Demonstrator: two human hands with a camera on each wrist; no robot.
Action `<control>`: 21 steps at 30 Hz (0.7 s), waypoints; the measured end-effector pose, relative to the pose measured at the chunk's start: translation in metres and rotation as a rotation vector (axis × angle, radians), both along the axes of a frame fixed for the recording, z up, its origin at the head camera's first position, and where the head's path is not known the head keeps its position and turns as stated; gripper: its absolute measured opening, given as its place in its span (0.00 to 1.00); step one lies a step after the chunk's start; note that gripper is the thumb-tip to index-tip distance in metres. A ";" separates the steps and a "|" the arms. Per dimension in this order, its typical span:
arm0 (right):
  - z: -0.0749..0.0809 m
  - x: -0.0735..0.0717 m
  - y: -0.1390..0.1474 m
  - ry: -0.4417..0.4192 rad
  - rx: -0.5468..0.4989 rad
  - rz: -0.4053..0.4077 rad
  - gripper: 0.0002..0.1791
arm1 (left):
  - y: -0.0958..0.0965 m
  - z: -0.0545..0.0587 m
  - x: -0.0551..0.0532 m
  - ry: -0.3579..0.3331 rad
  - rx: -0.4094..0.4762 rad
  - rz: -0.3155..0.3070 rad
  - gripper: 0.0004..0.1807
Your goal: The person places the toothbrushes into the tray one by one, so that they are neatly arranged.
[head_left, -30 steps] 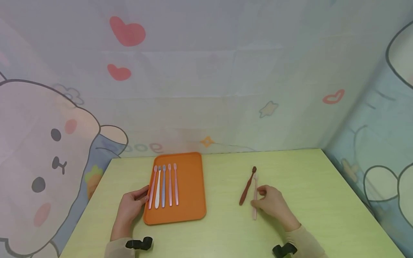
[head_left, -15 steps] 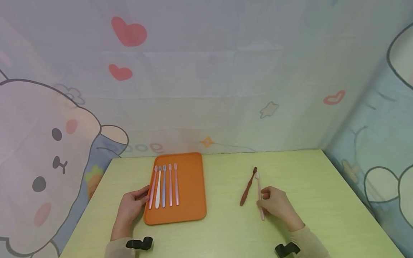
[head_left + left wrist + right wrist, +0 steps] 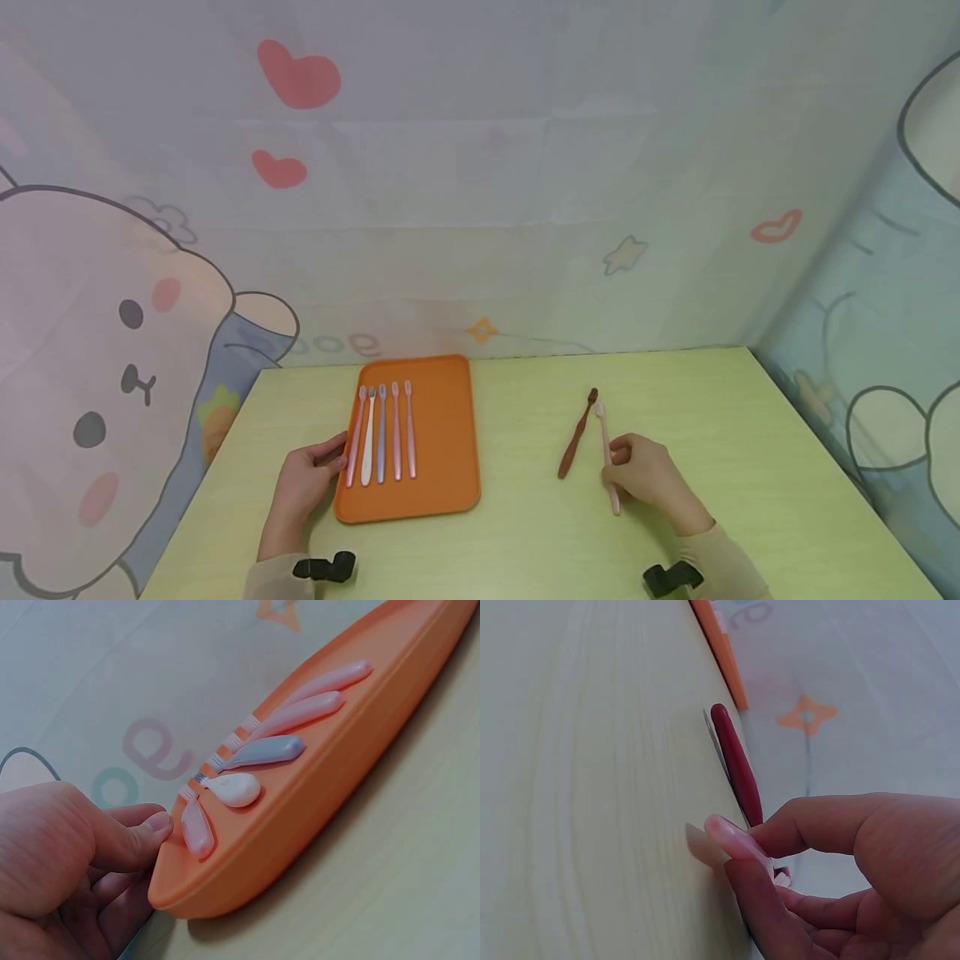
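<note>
My left hand (image 3: 303,479) grips the left rim of an orange tray (image 3: 444,442), thumb on the edge in the left wrist view. Several toothbrushes lie side by side on its left half: a pink toothbrush (image 3: 355,446) by the rim, then a white toothbrush (image 3: 367,454), a blue toothbrush (image 3: 381,446) and more pink ones. To the right, my right hand (image 3: 648,475) pinches a pale pink toothbrush (image 3: 739,844) between thumb and finger, its head pointing away from me. Just left of it on the table lies a brown toothbrush (image 3: 575,437), which looks dark red in the right wrist view.
Everything is on a pale yellow-green table (image 3: 517,533). Behind it hangs a cartoon-printed cloth backdrop (image 3: 480,167), meeting the table's far edge. Bare table lies between the tray and the brown toothbrush.
My right hand has moved slightly right with the pale pink toothbrush, which now slants and stands farther from the brown one. The left hand and tray have stayed put.
</note>
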State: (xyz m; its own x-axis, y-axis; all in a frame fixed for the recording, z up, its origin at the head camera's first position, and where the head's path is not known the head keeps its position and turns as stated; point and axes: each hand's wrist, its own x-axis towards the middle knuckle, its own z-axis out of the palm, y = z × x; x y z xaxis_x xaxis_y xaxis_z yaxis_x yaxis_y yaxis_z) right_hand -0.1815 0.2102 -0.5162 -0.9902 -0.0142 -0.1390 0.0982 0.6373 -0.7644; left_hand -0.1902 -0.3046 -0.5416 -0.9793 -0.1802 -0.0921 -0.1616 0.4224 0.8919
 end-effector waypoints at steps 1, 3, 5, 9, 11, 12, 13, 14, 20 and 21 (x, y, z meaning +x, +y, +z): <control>0.000 0.000 0.001 -0.004 -0.004 0.000 0.28 | 0.000 0.000 0.000 0.000 0.000 0.000 0.25; 0.000 0.000 0.002 -0.013 -0.017 -0.001 0.29 | 0.000 0.000 0.000 -0.001 -0.003 0.000 0.25; -0.001 0.000 0.004 -0.020 -0.022 -0.004 0.29 | 0.000 0.000 0.000 -0.007 -0.001 0.005 0.25; -0.003 -0.001 0.007 -0.022 -0.023 -0.002 0.28 | 0.001 0.000 0.000 -0.019 0.009 0.014 0.25; -0.003 -0.002 0.008 -0.020 -0.028 -0.005 0.28 | 0.001 0.000 -0.001 -0.023 0.015 0.017 0.25; -0.002 -0.002 0.008 -0.020 -0.037 -0.007 0.28 | 0.001 0.000 -0.001 -0.022 0.013 0.016 0.25; -0.001 -0.002 0.008 -0.020 -0.045 -0.007 0.28 | 0.001 0.000 0.000 -0.020 0.013 0.014 0.25; -0.001 -0.001 0.008 -0.020 -0.054 -0.009 0.29 | 0.001 -0.001 -0.001 -0.021 0.011 0.014 0.25; 0.004 -0.002 0.006 -0.027 -0.107 -0.013 0.29 | 0.000 -0.001 -0.002 -0.030 0.011 0.010 0.26; 0.004 -0.002 0.006 -0.027 -0.113 -0.013 0.29 | -0.001 -0.001 -0.002 -0.030 0.013 0.010 0.26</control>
